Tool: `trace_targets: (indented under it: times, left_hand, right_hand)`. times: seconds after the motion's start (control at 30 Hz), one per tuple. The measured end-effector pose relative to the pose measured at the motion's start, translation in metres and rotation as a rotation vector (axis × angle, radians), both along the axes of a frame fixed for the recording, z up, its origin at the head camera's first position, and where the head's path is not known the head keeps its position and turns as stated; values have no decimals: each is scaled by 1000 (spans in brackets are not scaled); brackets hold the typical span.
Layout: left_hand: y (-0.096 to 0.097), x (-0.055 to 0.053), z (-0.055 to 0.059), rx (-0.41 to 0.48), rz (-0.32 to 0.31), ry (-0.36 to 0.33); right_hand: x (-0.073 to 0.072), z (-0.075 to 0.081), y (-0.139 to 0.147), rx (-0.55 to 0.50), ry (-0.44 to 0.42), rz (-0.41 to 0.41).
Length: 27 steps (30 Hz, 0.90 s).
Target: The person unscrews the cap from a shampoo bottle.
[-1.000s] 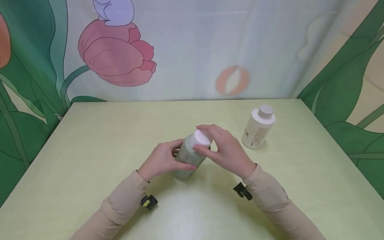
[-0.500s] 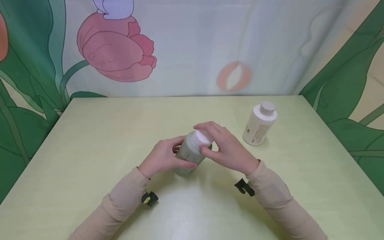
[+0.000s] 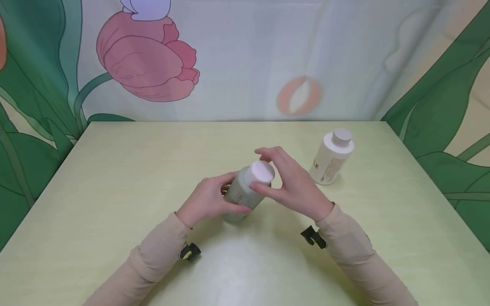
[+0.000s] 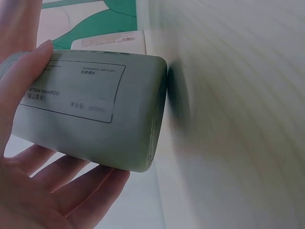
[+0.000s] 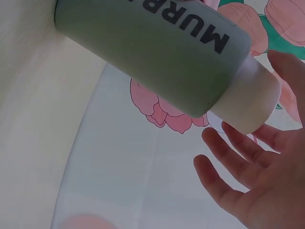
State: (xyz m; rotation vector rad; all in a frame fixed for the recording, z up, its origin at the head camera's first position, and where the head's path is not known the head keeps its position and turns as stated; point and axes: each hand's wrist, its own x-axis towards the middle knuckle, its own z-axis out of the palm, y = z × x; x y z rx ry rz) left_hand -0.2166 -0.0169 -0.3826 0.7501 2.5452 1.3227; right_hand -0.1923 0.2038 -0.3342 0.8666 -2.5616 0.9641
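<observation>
A grey-green shampoo bottle (image 3: 241, 193) with a white cap (image 3: 262, 171) leans to the right over the table, the cap on its neck. My left hand (image 3: 210, 199) grips its body, thumb in front and fingers behind, as the left wrist view also shows. Printed on the bottle (image 4: 114, 100) is a framed label with the word shampoo. Around the cap my right hand (image 3: 294, 187) is spread, its fingers lifted off the far side and its thumb close against the near side. Whether the thumb touches the cap (image 5: 250, 95) I cannot tell.
A white bottle (image 3: 332, 158) with a closed cap stands upright to the right, behind my right hand. The pale yellow-green table (image 3: 134, 170) ends at a curtain (image 3: 237, 63) printed with flowers and leaves. Black straps (image 3: 190, 252) hang at both sleeves.
My right hand's fingers have come off the cap and opened outward, uncovering its top. My left hand keeps its grip on the shampoo bottle. The head view has tilted down slightly.
</observation>
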Motion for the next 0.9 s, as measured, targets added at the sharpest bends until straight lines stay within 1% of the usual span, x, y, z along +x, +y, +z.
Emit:
trace_targets:
  times: [0.1, 0.33, 0.67, 0.77, 0.9]
  left_hand:
    - [-1, 0, 0, -2, -5, 5]
    - [-2, -2, 0, -4, -2, -12]
    - [-2, -3, 1, -7, -10, -4]
    - [-1, -3, 0, -6, -13, -2]
    - [0, -1, -1, 2, -6, -12]
  right_hand:
    - [0, -2, -1, -12, 5, -16]
    - [-1, -1, -3, -29, 17, -6]
    - [-3, 2, -1, -16, -7, 82]
    - [-2, 4, 0, 1, -8, 88]
    - [-1, 7, 3, 5, 9, 64]
